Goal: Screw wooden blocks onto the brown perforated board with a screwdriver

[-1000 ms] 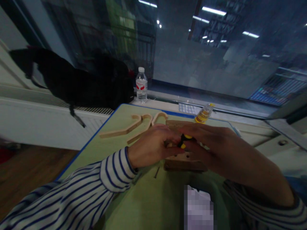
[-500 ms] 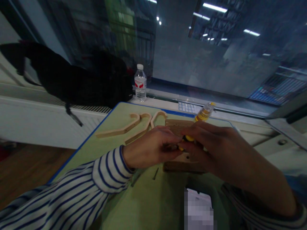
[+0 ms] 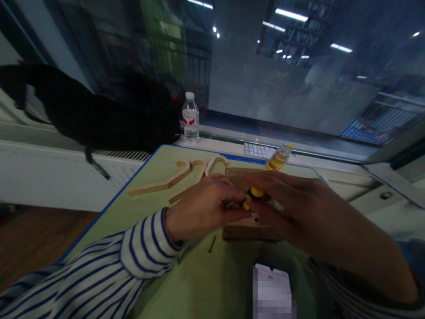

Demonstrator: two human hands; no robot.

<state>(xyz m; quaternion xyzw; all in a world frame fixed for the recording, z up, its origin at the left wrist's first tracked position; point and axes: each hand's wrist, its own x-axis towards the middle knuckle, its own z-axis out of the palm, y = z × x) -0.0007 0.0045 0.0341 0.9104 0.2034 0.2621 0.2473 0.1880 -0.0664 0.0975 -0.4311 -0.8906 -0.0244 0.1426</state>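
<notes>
A screwdriver with a yellow-and-black handle (image 3: 256, 192) stands over a brown wooden piece (image 3: 244, 232), its tip hidden by my fingers. My right hand (image 3: 295, 201) is closed about the handle's upper end, thumb and fingers on either side. Pinched at the lower yellow part is my left hand (image 3: 206, 201), its fingertips close to the wood. A dark hole shows in the wood just below the fingers. One screw (image 3: 211, 244) lies on the green tabletop, and another long thin piece is partly covered by my left sleeve.
Several hook-shaped pale wooden strips (image 3: 159, 186) lie on the table (image 3: 199, 292) left of the brown wood. A phone (image 3: 272, 288) is at the near edge. A yellow-labelled bottle (image 3: 279, 157), a water bottle (image 3: 191, 118) and a black bag (image 3: 126, 119) are by the window.
My right fingers have shifted around the handle, so more of its yellow and black shows. Both hands stay at the same spot on the wood; the whole view has moved slightly.
</notes>
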